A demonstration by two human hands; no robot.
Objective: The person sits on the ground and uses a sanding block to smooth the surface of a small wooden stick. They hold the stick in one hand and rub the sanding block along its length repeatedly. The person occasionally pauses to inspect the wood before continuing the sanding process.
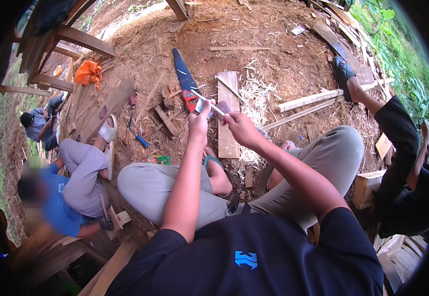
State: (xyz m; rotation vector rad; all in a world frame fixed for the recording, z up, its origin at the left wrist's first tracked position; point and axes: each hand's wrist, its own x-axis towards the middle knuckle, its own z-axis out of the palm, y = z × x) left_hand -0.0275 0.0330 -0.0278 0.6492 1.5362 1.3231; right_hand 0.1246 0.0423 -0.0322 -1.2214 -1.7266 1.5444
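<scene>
A thin pale wooden stick [213,106] slants between my hands over the ground. My left hand [198,124] is closed around its middle, the thumb pointing up, with a small bluish-white patch showing by the fingers. My right hand [240,129] pinches the stick's lower end. A flat reddish-brown piece [224,106] shows just beyond the right fingers; whether I hold it is unclear. Beyond my hands lies a handsaw [181,69] with a dark blade and red handle. A plank [229,143] lies flat under them, and pale wood shavings [257,101] are heaped beside it.
At left, a person in blue [61,197] sits holding wood. Another person [42,126] sits farther off, and a third in black [399,128] is at right. A blue-handled screwdriver [139,139], wooden blocks [164,121], orange cloth [88,74] and long battens [313,100] lie around.
</scene>
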